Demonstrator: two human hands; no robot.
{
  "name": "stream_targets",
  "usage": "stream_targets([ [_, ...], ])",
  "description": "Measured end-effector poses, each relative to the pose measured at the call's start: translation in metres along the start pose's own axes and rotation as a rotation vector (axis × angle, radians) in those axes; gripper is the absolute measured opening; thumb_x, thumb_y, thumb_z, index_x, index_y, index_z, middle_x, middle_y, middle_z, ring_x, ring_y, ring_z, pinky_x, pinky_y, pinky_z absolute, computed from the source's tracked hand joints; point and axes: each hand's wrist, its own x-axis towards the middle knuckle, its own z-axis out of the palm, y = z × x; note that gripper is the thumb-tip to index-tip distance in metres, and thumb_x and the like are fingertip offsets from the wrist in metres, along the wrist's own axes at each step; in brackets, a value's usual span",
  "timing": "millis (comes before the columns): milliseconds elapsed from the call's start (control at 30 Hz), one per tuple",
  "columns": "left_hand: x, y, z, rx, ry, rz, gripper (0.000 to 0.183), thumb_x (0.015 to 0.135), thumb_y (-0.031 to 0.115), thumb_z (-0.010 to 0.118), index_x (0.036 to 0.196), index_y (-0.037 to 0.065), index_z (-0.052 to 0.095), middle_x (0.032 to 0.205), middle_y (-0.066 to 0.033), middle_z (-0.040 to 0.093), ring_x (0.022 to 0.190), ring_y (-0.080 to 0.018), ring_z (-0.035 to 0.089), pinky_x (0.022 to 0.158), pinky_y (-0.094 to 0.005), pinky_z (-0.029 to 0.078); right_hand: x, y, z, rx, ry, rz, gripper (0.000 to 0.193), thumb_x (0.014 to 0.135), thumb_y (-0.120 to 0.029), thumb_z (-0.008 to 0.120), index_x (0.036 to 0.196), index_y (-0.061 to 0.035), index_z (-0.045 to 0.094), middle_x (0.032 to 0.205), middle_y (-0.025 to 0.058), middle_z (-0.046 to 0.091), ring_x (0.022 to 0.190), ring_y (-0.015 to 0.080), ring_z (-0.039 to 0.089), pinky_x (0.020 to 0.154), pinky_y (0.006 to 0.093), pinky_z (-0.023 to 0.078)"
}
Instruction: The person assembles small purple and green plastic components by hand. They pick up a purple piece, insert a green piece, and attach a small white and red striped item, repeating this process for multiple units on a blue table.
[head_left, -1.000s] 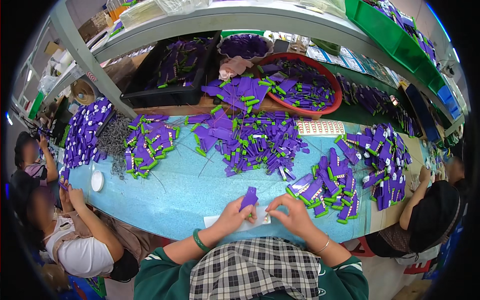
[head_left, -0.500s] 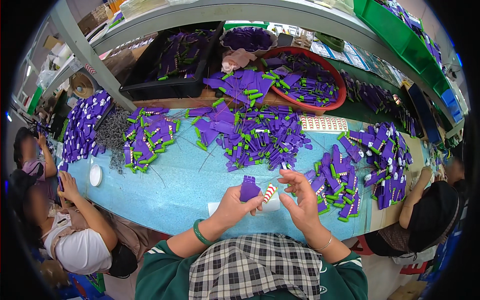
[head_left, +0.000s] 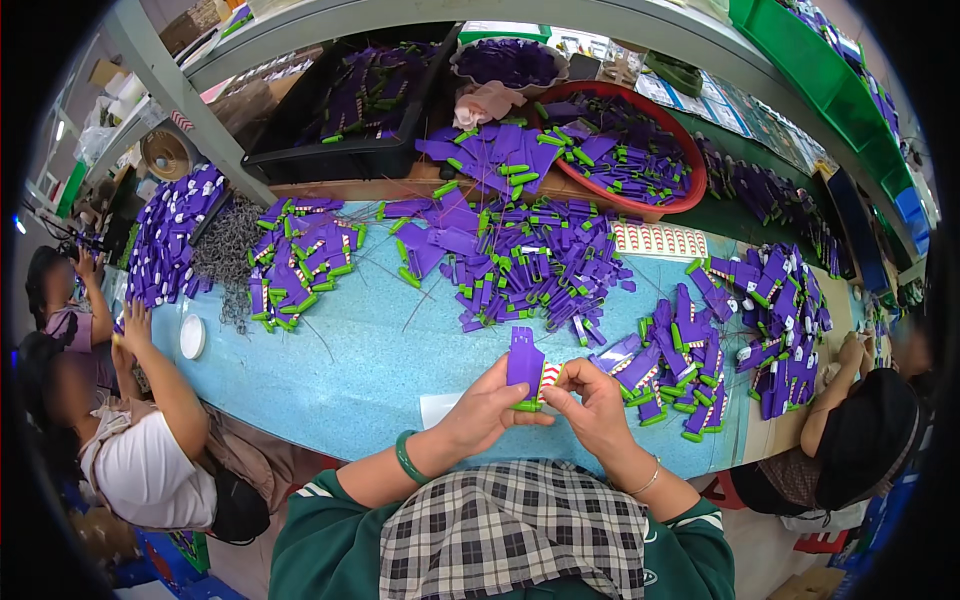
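The left hand (head_left: 487, 408) holds a purple card (head_left: 524, 364) upright, just above the blue bench (head_left: 340, 370), its fingers pinched on the card's bottom edge. The right hand (head_left: 590, 405) is beside it, fingers pinching a small red-and-white sticker strip (head_left: 549, 377) against the card. Piles of purple cards (head_left: 530, 265) lie behind.
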Motion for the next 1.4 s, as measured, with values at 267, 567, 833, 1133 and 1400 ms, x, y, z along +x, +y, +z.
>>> stream_targets([
  [267,-0.001,-0.002,0.002,-0.026,-0.037,-0.009,0.04,0.095,0.01,0.045,0.133,0.007,0.034,0.125,-0.0099,0.049,0.115,-0.0221,0.053,0.092,-0.0439,0.052,-0.002,0.005,0.001,-0.01,0.011,0.011,0.011,0.08,-0.005,0.069,0.082,-0.0017,0.058,0.076,0.0019,0.059,0.069,0.0085,0.053,0.066,0.024,0.044],
  [567,-0.002,-0.004,0.001,-0.027,-0.057,0.001,0.042,0.091,0.002,0.043,0.132,0.006,0.034,0.126,-0.011,0.049,0.116,-0.0242,0.053,0.093,-0.0444,0.051,-0.003,0.003,0.004,-0.15,0.044,-0.078,0.014,0.076,-0.005,0.071,0.077,-0.002,0.058,0.072,0.0049,0.057,0.065,0.0135,0.053,0.062,0.0265,0.043],
  [833,-0.003,-0.005,0.007,0.336,-0.003,0.058,0.029,0.093,0.005,0.05,0.121,0.003,0.042,0.116,-0.0079,0.053,0.106,-0.0179,0.057,0.084,-0.0368,0.057,-0.004,-0.001,0.004,-0.19,0.078,-0.129,0.015,0.076,-0.007,0.072,0.071,-0.003,0.058,0.069,0.0053,0.06,0.063,0.0155,0.053,0.06,0.0284,0.042],
  [1133,-0.005,-0.021,-0.002,0.548,-0.059,0.235,0.028,0.096,0.015,0.051,0.12,0.003,0.044,0.109,-0.0064,0.055,0.1,-0.016,0.057,0.076,-0.0363,0.056,-0.004,-0.002,-0.004,-0.466,0.1,-0.448,0.017,0.074,-0.012,0.072,0.077,-0.0024,0.058,0.079,0.0114,0.061,0.069,0.0214,0.057,0.063,0.0323,0.044],
  [1400,-0.002,-0.013,0.019,-0.09,-0.067,-0.207,0.044,0.1,0.043,0.028,0.079,0.009,0.047,0.062,-0.0028,0.045,0.05,-0.0148,0.048,0.046,-0.0286,0.043,0.008,-0.008,0.005,-0.168,-0.166,-0.193,0.045,0.071,-0.026,0.075,0.103,0.0005,0.059,0.106,0.0145,0.06,0.095,0.027,0.061,0.079,0.0341,0.049],
])
